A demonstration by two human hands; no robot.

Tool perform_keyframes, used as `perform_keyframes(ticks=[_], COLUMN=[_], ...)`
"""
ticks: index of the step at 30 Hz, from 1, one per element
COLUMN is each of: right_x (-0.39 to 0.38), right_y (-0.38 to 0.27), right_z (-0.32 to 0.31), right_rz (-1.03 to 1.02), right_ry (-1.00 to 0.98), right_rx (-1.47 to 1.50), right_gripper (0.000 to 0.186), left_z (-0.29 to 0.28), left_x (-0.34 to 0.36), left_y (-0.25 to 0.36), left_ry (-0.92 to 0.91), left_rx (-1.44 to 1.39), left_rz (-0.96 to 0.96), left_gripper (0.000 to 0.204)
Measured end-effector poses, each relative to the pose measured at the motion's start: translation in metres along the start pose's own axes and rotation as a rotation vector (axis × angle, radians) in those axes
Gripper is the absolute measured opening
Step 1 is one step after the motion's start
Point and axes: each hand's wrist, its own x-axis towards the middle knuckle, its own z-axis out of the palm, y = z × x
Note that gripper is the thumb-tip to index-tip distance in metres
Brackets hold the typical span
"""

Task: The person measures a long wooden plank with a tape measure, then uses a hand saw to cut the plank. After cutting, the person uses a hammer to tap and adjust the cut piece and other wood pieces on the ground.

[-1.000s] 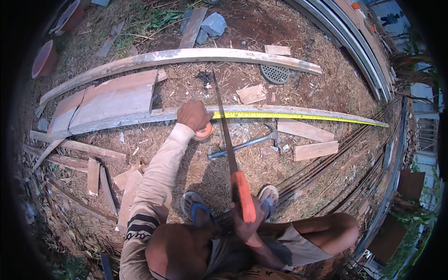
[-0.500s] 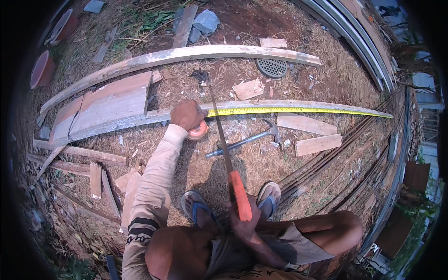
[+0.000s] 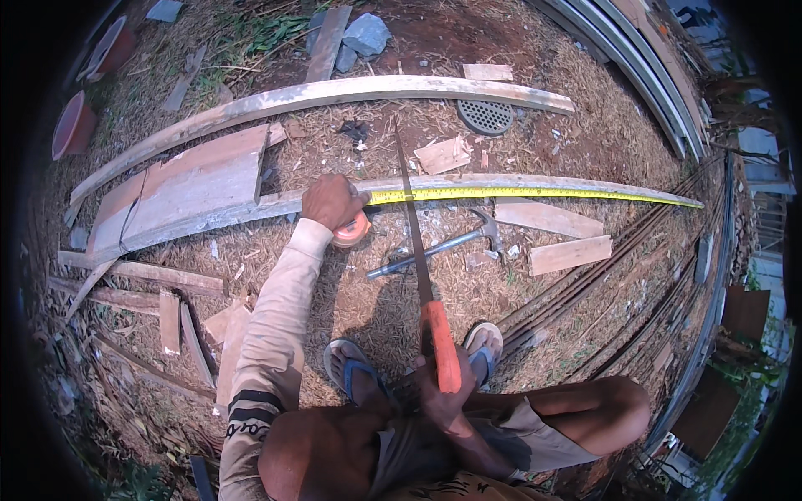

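My left hand [image 3: 331, 202] is closed around an orange tape measure [image 3: 352, 230] at the wooden beam's near edge. Its yellow blade [image 3: 518, 193] is pulled out along the beam [image 3: 468, 181] toward the right end. In my right hand [image 3: 444, 392] is a handsaw with an orange handle [image 3: 443, 346]. The narrow, rusty saw blade [image 3: 418, 242] points away from me and crosses over the tape and the beam; whether it touches them I cannot tell. A claw hammer [image 3: 439, 250] lies on the ground below the beam, partly behind the saw blade.
A second long beam [image 3: 334, 93] lies beyond, next to a round grate [image 3: 485, 118]. Wide boards [image 3: 188, 188] rest at left, with offcuts [image 3: 571, 256] near the hammer. Rebar rods [image 3: 585, 284] run along the right. My sandalled feet [image 3: 355, 367] stand close below.
The saw has shifted to the right along the tape, its tip and handle both moving with my right hand. My left hand stays on the tape measure.
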Motion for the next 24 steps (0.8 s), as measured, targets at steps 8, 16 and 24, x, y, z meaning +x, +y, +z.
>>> perform_keyframes(ticks=[8,16,24], right_x=[0.0044,0.0054,0.0020], right_y=[-0.0030,-0.0015,-0.0016], right_z=[-0.0033,-0.0021,-0.0003], right_rz=[0.009,-0.029,-0.054], right_ry=[0.023,0.025,0.004], right_rx=[-0.052,-0.103,-0.109], right_gripper=[0.032,0.030,0.031], left_z=[0.0023,0.0021,-0.0013], left_x=[0.0008,-0.0002,-0.0028], left_y=[-0.0019,-0.0019,0.0016], left_ry=[0.005,0.033,0.003], left_rx=[0.011,0.014,0.020], left_rz=[0.009,0.021,-0.010], left_gripper=[0.046,0.047,0.044])
